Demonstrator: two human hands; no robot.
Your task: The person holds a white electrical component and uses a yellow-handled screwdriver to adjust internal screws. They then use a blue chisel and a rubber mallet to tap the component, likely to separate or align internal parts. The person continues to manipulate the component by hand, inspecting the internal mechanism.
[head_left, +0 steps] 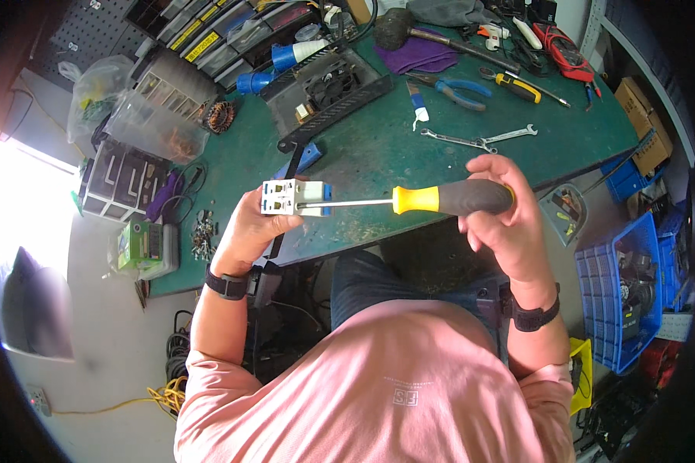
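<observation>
My left hand (pixel 247 231) grips a small white circuit breaker (pixel 313 191) with blue edges, its terminal openings turned up, near the bench's front edge. A long screwdriver (pixel 417 200) with a yellow and black handle lies level across from right to left. Its handle end is in my right hand (pixel 509 220), with the fingers curled around the dark grip. The steel shaft runs over the breaker, and its tip meets the terminal face. Whether the tip sits in a screw slot is too small to tell.
Behind the breaker on the green bench (pixel 355 177) stands a black open case with a fan (pixel 328 89). Farther right lie wrenches (pixel 482 141), blue-handled pliers (pixel 459 91), a second screwdriver (pixel 521 86) and a mallet (pixel 440 38). A blue crate (pixel 621 293) stands at the right.
</observation>
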